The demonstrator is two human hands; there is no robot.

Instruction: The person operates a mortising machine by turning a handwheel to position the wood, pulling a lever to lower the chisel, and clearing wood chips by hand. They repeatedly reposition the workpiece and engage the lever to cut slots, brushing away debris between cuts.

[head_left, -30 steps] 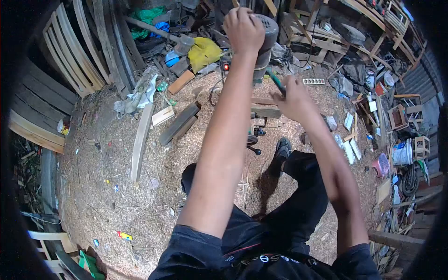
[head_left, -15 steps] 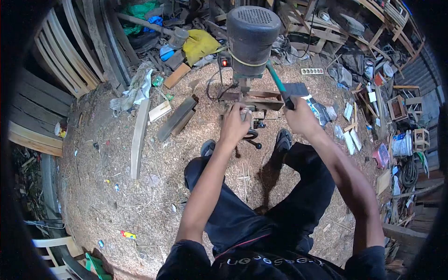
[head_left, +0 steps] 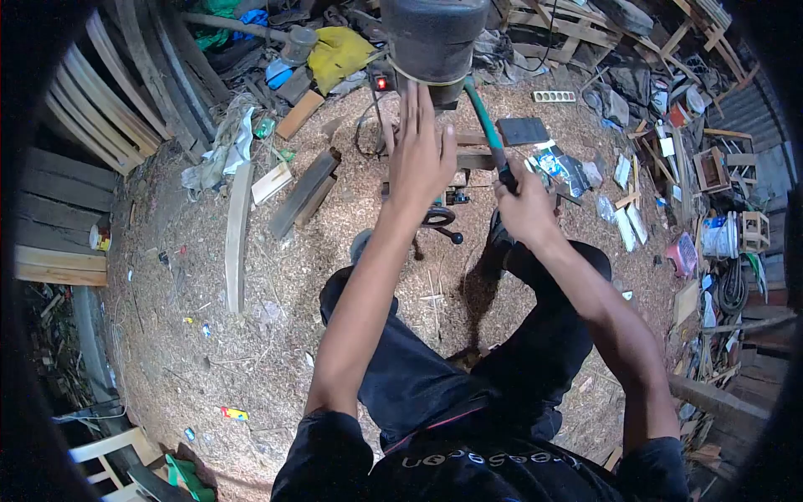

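Upward from beside the hand wheel (head_left: 437,224), where it was half a second ago, our left hand (head_left: 421,167) has moved to the lower end of the motor housing (head_left: 435,40). It is open, fingers stretched out; we cannot tell whether their tips touch the housing. Our right hand (head_left: 527,207) is closed around the black grip of one green lever (head_left: 483,117), as before; the lever slants from the housing's right side down to our fist. We count one glowing red switch (head_left: 381,84) left of the housing.

On the floor (head_left: 259,351), left of the machine, lie one long pale board (head_left: 238,238), one short pale block (head_left: 271,183) and two darker beams (head_left: 305,197) side by side. One yellow cloth (head_left: 339,57) lies toward the far edge; one white strip (head_left: 554,96) with five holes lies right of the lever, near one dark flat board (head_left: 523,130).

Of containers, we see one white bucket (head_left: 719,237) and one pink basket (head_left: 682,255) along the floor's right edge, and one small tin (head_left: 100,238) at its left edge; what they hold we cannot make out.
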